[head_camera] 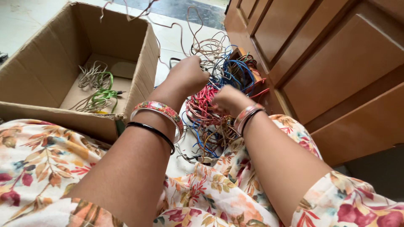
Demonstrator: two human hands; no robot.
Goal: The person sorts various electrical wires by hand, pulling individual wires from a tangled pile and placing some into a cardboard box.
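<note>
A tangled heap of red, blue, white and brown wires (214, 113) lies on the floor in front of my knees. My left hand (188, 75) is closed around wires at the top of the heap, near the white and blue loops. My right hand (226, 99) grips red wires in the middle of the heap. Both wrists wear bangles. An open cardboard box (46, 54) stands to the left, with a few coiled green and pale wires (97, 86) on its bottom.
A brown wooden cabinet (328, 63) with panelled doors fills the right side, close behind the heap. Floral cloth (210, 197) covers my lap at the bottom. Pale tiled floor (172, 40) shows between the box and the cabinet.
</note>
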